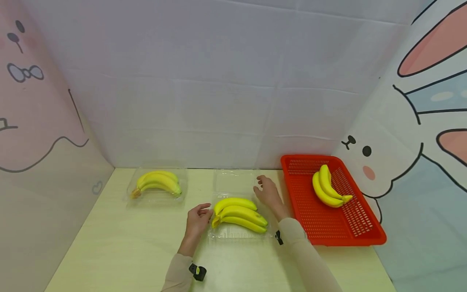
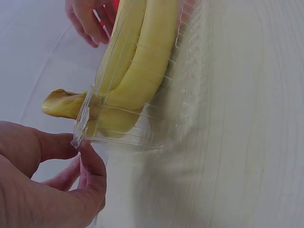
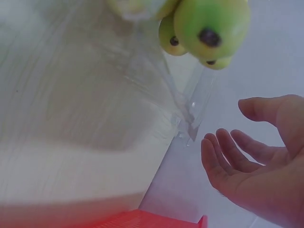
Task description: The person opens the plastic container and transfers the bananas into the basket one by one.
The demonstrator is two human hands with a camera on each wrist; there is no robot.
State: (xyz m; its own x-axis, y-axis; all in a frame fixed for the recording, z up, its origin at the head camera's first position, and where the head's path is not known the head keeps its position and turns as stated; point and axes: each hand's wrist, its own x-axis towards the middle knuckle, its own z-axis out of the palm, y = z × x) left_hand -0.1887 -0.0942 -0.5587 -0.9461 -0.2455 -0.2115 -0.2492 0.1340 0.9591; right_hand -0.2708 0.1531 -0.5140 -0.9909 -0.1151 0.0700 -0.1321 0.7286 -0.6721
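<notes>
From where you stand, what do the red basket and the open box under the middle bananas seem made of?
Red basket: probably moulded plastic, smooth-looking; its walls carry regular rows of slots.
Open box: likely thin clear plastic, shiny; the table shows through, and ribbed edges catch light.

The right wrist view's edges cut off the bananas (image 3: pixel 211 23) and red basket (image 3: pixel 147 220).

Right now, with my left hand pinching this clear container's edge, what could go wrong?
The banana stem pokes past the rim of the clear plastic clamshell, so the open lid might catch on it if closed. Your left hand pinches only the edge, so the thin plastic could bend or tip. Your right sleeve is close to the red plastic basket and might nudge it.
</notes>
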